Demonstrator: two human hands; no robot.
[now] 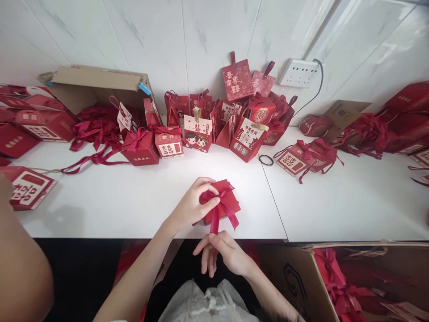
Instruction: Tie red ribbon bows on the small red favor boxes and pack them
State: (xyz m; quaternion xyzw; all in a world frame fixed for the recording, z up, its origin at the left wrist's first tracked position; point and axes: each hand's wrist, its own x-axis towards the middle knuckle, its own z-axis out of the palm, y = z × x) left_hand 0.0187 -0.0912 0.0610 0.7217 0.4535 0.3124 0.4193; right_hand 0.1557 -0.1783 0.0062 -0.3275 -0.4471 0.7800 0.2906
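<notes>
A small red gift box (231, 203) sits near the table's front edge, with a crimson ribbon (232, 215) tied in a bow across its top. My left hand (198, 201) pinches the bow at its knot, thumb and forefinger closed. Below it, my right hand (224, 252) grips one hanging ribbon tail between thumb and forefinger, the other fingers loosely spread just off the table edge. The tail runs taut from the knot down to that hand. The box's front side is mostly covered by my hands and the ribbon.
Several finished red gift boxes (197, 132) line the wall. An open cardboard box (100, 78) with loose ribbons (97, 125) stands at back left. Another carton (288, 277) holding red boxes is below right. A black hair tie (266, 159) lies on the table; another person's arm (23, 259) shows left.
</notes>
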